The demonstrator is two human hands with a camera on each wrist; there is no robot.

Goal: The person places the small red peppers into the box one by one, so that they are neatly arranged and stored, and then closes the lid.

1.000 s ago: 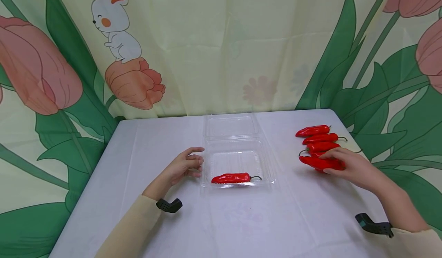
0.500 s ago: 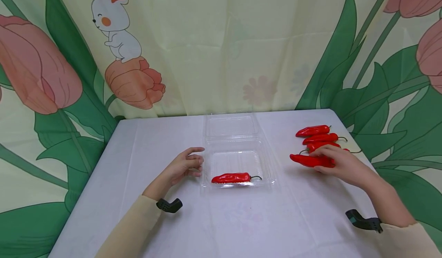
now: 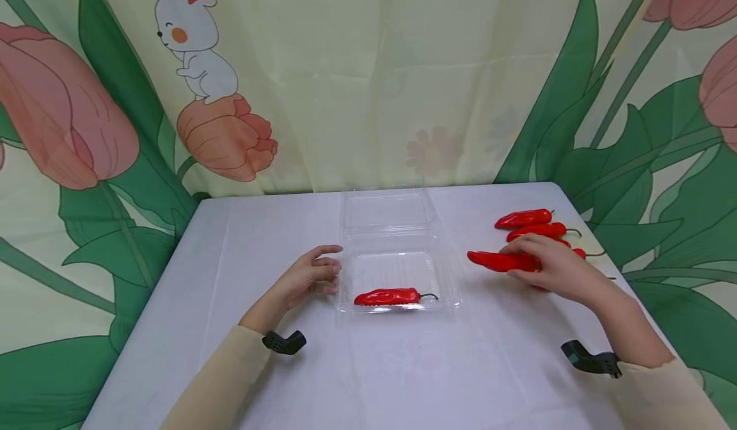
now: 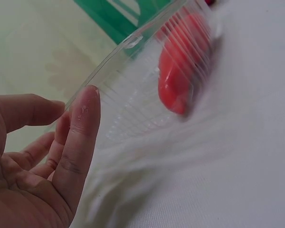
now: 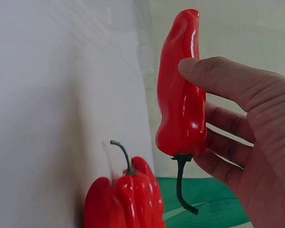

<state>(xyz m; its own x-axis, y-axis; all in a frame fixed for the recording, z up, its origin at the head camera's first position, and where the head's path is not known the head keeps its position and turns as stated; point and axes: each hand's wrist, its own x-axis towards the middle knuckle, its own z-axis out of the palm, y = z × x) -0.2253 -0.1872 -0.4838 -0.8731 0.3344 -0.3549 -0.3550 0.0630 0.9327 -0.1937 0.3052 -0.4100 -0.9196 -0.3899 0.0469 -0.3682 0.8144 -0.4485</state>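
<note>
My right hand (image 3: pixel 555 265) grips a glossy red chili pepper (image 3: pixel 499 261) between thumb and fingers. In the right wrist view this chili pepper (image 5: pixel 180 99) stands nearly upright, its dark green stem hanging down. My left hand (image 3: pixel 311 276) is at the left side of a clear plastic hinged box (image 3: pixel 351 270), fingers loosely bent. Seen from the left wrist, its fingertips are right at the box's rim (image 4: pixel 128 43). Inside the box, along its near side, lies one red chili pepper (image 3: pixel 387 297) with its stem to the right.
Several more red chili peppers (image 3: pixel 524 219) lie in a row at the right of the white table (image 3: pixel 276 225), partly hidden behind my right hand. The box's lid (image 3: pixel 387 210) is folded back, close to the printed curtain (image 3: pixel 334 97).
My right hand has lifted the chili pepper from the near end of the row and carried it left toward the box. The left hand has stayed at the box's side.
</note>
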